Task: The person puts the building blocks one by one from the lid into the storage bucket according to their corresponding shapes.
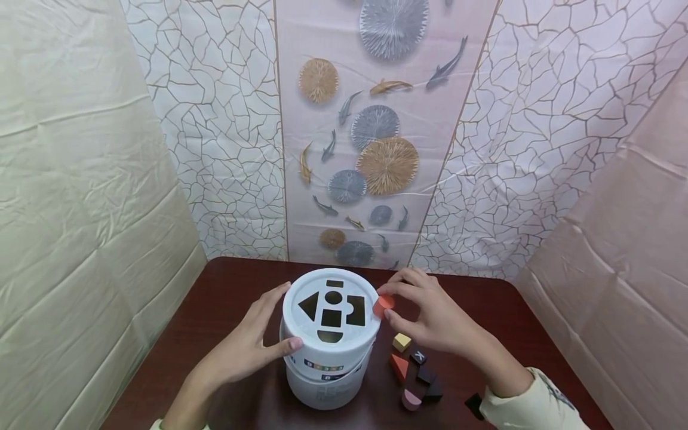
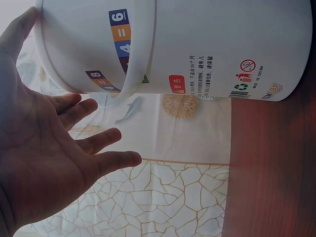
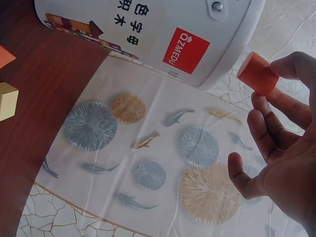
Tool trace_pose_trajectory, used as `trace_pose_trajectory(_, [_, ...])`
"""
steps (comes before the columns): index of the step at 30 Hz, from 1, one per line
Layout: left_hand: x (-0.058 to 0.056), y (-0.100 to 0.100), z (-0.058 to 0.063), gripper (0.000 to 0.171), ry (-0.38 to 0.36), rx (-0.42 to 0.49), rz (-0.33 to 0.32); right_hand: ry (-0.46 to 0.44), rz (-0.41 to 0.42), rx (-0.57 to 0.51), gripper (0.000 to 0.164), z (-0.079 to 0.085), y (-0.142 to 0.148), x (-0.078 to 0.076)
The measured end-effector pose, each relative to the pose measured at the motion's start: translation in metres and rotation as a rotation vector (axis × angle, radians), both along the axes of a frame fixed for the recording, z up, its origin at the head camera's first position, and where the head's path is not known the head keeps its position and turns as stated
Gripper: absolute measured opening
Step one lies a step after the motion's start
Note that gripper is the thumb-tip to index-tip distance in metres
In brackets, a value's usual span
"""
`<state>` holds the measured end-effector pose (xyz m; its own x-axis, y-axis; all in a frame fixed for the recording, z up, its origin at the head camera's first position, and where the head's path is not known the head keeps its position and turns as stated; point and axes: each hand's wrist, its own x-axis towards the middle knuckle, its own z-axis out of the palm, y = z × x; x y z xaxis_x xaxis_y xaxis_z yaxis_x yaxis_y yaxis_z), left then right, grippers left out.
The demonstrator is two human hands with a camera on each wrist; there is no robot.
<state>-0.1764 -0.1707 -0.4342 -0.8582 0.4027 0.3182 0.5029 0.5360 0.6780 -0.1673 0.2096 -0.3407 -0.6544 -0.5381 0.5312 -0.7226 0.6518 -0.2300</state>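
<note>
A white bucket (image 1: 328, 388) stands upright, topped by a white lid (image 1: 352, 283) with several shaped holes, among them a triangle, a circle and a square. My left hand (image 1: 249, 343) touches the lid's left edge with its thumb and fingers spread; in the left wrist view the left hand (image 2: 47, 143) has straight, parted fingers. Between thumb and fingers, my right hand (image 1: 430, 307) pinches an orange cylinder block (image 1: 383, 304) beside the lid's right edge. The right wrist view shows this orange cylinder (image 3: 257, 74) at the fingertips of the right hand (image 3: 284, 133), close to the lid's rim.
Right of the bucket lie a yellow block (image 1: 401, 341), an orange triangular block (image 1: 399, 367), a pink rounded block (image 1: 411, 400) and several black blocks (image 1: 426, 375). Another black block (image 1: 474, 406) is near the right sleeve. A patterned cloth (image 1: 344, 149) hangs behind the dark red table (image 1: 231, 286).
</note>
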Motion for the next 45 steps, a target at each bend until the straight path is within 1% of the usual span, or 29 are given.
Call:
trace_pose_trajectory(5, [0.000,0.000,0.000,0.105,0.007,0.004,-0.001,0.000,0.023,0.001,0.027,0.002,-0.007,-0.006])
trace_pose_trajectory(16, [-0.001,0.000,0.000,0.105,0.013,0.010,0.000,-0.030,0.081,-0.004,0.029,0.001,-0.026,-0.015])
trace_pose_trajectory(24, [-0.001,0.001,-0.001,0.104,-0.014,0.011,0.005,-0.027,0.115,0.000,0.029,0.003,-0.040,-0.030])
trace_pose_trajectory(28, [-0.001,0.001,-0.001,0.104,-0.014,0.009,0.007,-0.063,0.118,0.005,0.027,0.004,-0.047,-0.037])
trace_pose_trajectory(33, [0.000,0.001,-0.002,0.104,-0.017,0.005,0.008,-0.108,0.108,0.018,0.027,0.001,-0.056,-0.045])
trace_pose_trajectory(39, [0.000,0.000,-0.004,0.104,-0.014,0.009,0.006,-0.141,0.111,0.009,0.028,-0.003,-0.063,-0.051])
trace_pose_trajectory(42, [0.000,0.001,-0.004,0.104,-0.013,0.004,0.007,-0.144,0.114,0.011,0.028,-0.003,-0.065,-0.052])
trace_pose_trajectory(45, [0.000,0.001,-0.003,0.105,-0.016,0.002,0.008,-0.129,0.118,0.014,0.027,-0.004,-0.067,-0.054])
